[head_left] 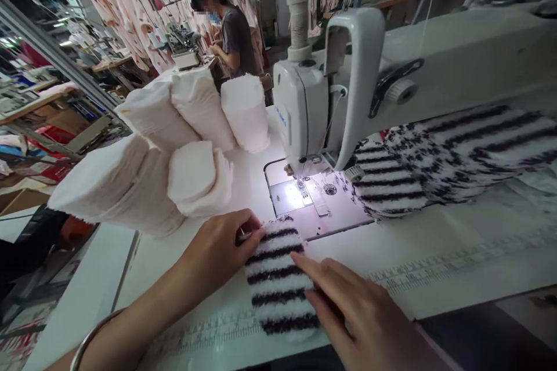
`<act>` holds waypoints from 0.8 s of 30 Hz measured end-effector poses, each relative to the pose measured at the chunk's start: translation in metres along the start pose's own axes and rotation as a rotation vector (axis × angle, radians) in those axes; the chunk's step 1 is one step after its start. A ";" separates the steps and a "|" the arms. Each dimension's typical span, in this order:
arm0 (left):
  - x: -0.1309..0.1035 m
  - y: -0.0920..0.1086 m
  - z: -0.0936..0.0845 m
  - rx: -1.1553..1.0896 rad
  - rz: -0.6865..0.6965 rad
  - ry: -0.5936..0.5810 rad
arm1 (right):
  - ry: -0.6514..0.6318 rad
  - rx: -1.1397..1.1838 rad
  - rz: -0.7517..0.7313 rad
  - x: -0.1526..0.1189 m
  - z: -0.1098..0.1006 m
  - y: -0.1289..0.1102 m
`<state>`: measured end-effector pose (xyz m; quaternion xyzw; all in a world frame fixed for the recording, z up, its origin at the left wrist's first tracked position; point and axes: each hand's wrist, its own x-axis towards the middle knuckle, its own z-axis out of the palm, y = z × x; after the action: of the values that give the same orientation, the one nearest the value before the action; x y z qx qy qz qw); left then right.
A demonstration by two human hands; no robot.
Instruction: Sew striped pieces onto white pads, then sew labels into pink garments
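Note:
A black-and-white striped fuzzy fabric piece (281, 278) lies flat on the sewing table in front of me, with a white layer showing under its near edge. My left hand (221, 243) pinches its upper left corner between thumb and forefinger. A small glint shows in that hand's curled fingers; I cannot make out what it is. At the piece's right edge is my right hand (352, 304), forefinger on top and thumb lower on the edge. Just beyond the fabric stands a white sewing machine (300, 110), its lit needle area (300, 188) apart from the piece.
Stacks of white fuzzy pieces (126, 179) stand at the left and back. More striped pieces (474, 156) are piled under the machine arm. A ruler strip (404, 281) runs along the table's near side. A co-worker (237, 29) works at another machine behind.

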<state>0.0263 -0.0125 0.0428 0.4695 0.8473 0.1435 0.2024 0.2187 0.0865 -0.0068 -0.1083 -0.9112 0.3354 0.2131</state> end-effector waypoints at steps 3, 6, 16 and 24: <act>0.000 0.002 -0.005 -0.030 -0.033 -0.052 | -0.009 0.006 -0.014 -0.002 0.000 -0.002; 0.001 0.005 -0.009 -0.051 -0.046 -0.085 | -0.012 0.032 -0.026 -0.001 -0.001 -0.002; 0.002 -0.004 -0.007 0.028 0.006 0.015 | -0.039 -0.021 0.054 0.002 -0.003 0.006; -0.024 0.016 0.019 0.236 0.512 0.355 | 0.091 -0.501 -0.252 0.010 0.002 0.005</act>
<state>0.0587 -0.0242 0.0379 0.6551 0.7346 0.1703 -0.0467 0.2096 0.0927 -0.0084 -0.0583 -0.9614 0.0655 0.2607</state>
